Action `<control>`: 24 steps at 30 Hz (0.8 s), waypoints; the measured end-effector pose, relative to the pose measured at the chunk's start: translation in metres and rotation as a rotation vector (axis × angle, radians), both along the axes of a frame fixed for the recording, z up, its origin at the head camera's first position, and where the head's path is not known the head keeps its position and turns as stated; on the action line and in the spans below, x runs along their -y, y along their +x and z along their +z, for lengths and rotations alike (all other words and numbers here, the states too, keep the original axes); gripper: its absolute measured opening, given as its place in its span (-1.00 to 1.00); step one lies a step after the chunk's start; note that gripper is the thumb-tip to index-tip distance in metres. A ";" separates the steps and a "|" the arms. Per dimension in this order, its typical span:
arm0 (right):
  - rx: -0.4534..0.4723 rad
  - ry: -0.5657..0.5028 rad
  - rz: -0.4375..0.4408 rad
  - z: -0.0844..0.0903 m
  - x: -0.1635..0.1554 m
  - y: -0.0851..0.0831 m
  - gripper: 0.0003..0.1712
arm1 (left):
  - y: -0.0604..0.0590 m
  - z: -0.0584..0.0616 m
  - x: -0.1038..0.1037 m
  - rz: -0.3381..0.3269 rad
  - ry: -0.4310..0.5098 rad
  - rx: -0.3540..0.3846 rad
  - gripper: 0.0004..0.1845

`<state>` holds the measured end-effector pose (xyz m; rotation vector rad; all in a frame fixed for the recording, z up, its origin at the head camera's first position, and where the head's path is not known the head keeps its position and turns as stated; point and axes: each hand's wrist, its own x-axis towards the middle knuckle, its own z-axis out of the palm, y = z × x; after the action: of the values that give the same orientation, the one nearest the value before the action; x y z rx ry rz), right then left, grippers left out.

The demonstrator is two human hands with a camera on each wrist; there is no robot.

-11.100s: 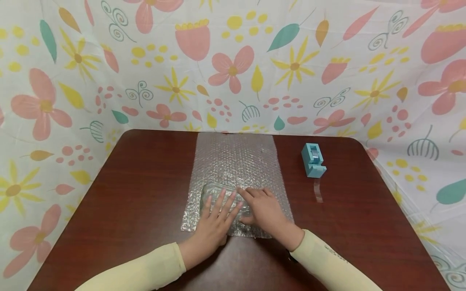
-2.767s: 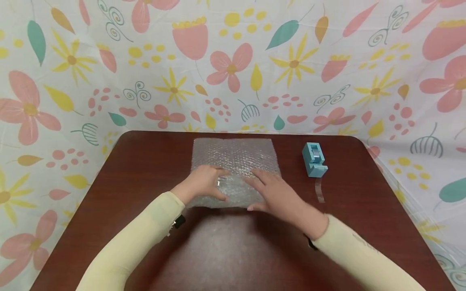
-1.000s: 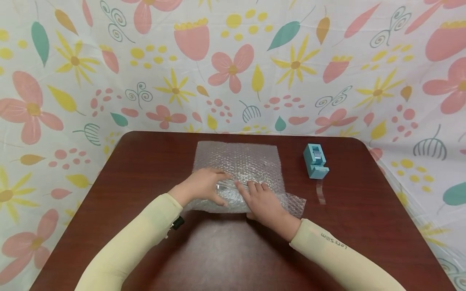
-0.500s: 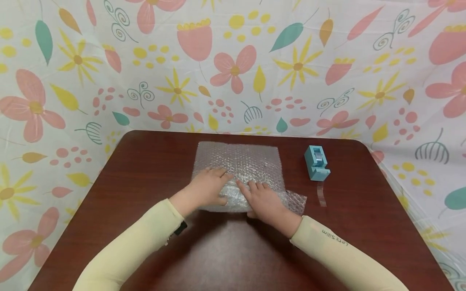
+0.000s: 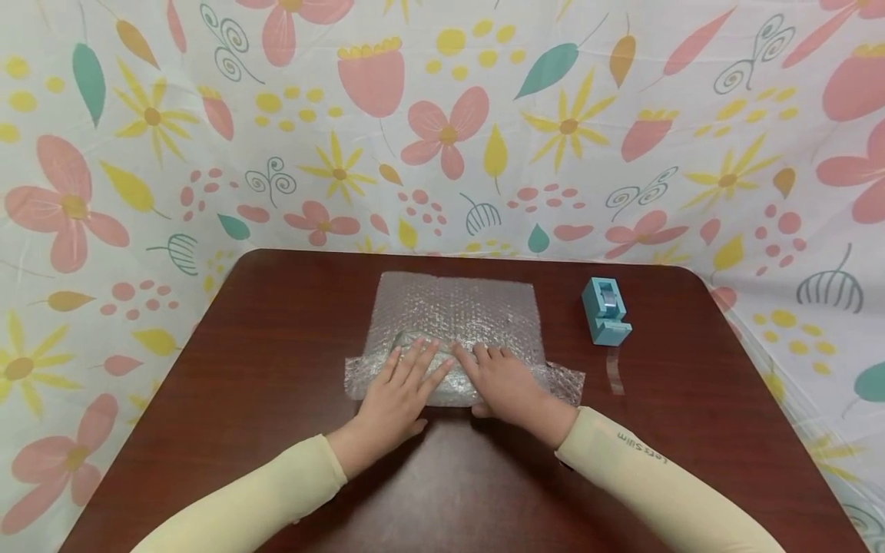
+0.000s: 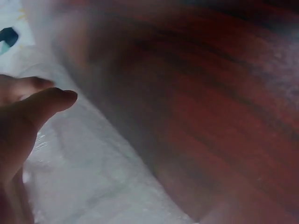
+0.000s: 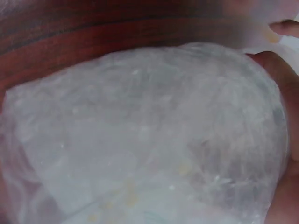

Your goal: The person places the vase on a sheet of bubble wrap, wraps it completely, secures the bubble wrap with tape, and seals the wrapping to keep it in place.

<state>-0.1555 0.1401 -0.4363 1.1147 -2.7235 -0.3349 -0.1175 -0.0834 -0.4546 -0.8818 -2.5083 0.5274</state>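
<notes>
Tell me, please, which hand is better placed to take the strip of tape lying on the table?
Probably the right hand: the tape strip lies on its side, near the blue dispenser. The left hand could keep pressing the bubble wrap.

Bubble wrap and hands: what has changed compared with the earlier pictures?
The bubble wrap has been rolled away from the person, so less flat sheet remains. The left hand moved from the roll's left end to lie flat on top, beside the right hand. The tape dispenser and tape strip stayed put.
</notes>
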 end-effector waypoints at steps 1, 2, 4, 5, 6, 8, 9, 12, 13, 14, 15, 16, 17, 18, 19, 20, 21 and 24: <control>0.012 0.005 0.003 0.001 0.000 0.000 0.22 | -0.002 -0.004 0.000 0.005 -0.001 -0.031 0.20; 0.025 0.006 0.003 0.002 0.000 -0.001 0.22 | -0.003 -0.007 -0.001 0.012 -0.003 -0.061 0.21; 0.052 0.008 0.004 0.003 0.000 -0.002 0.21 | -0.005 -0.013 -0.003 0.016 0.006 -0.121 0.22; 0.060 0.012 0.005 0.003 0.000 -0.002 0.21 | -0.007 -0.016 -0.004 0.010 0.021 -0.153 0.20; 0.067 0.016 0.005 0.004 0.000 -0.003 0.21 | -0.008 -0.017 -0.005 0.001 0.041 -0.187 0.15; 0.079 0.022 0.006 0.005 0.000 -0.004 0.20 | -0.012 -0.020 -0.006 -0.022 0.090 -0.241 0.08; 0.079 0.021 0.008 0.006 0.000 -0.005 0.20 | -0.014 -0.021 -0.006 -0.035 0.116 -0.265 0.06; 0.094 0.005 0.015 0.008 -0.001 -0.007 0.19 | -0.022 -0.020 -0.007 -0.071 0.182 -0.297 0.06; 0.106 -0.007 0.017 0.009 -0.001 -0.008 0.18 | -0.024 -0.019 -0.006 -0.080 0.196 -0.291 0.10; 0.120 -0.022 0.020 0.010 -0.001 -0.010 0.18 | -0.027 -0.018 -0.006 -0.088 0.207 -0.276 0.15; 0.136 -0.037 0.021 0.011 -0.001 -0.012 0.17 | -0.029 -0.016 -0.005 -0.093 0.209 -0.256 0.19; 0.161 -0.052 0.018 0.012 -0.001 -0.013 0.17 | -0.030 -0.015 -0.004 -0.097 0.211 -0.228 0.23; 0.182 -0.063 0.014 0.013 -0.001 -0.015 0.16 | -0.031 -0.013 -0.003 -0.097 0.204 -0.198 0.28; 0.202 -0.075 0.011 0.014 -0.001 -0.017 0.15 | -0.032 -0.012 -0.002 -0.097 0.198 -0.170 0.30; 0.217 -0.084 0.007 0.014 -0.001 -0.019 0.15 | -0.032 -0.011 -0.002 -0.096 0.191 -0.143 0.31; 0.228 -0.090 0.006 0.015 -0.001 -0.020 0.14 | -0.033 -0.010 -0.001 -0.095 0.184 -0.119 0.30; 0.238 -0.093 0.005 0.015 -0.001 -0.021 0.14 | -0.033 -0.009 -0.001 -0.095 0.179 -0.098 0.30; 0.256 -0.102 0.011 0.015 -0.002 -0.022 0.12 | -0.033 -0.007 -0.001 -0.101 0.174 -0.061 0.28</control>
<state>-0.1771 0.1421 -0.4215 1.2190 -2.9131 -0.0533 -0.1501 -0.0828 -0.4620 -0.9056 -2.3969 0.2937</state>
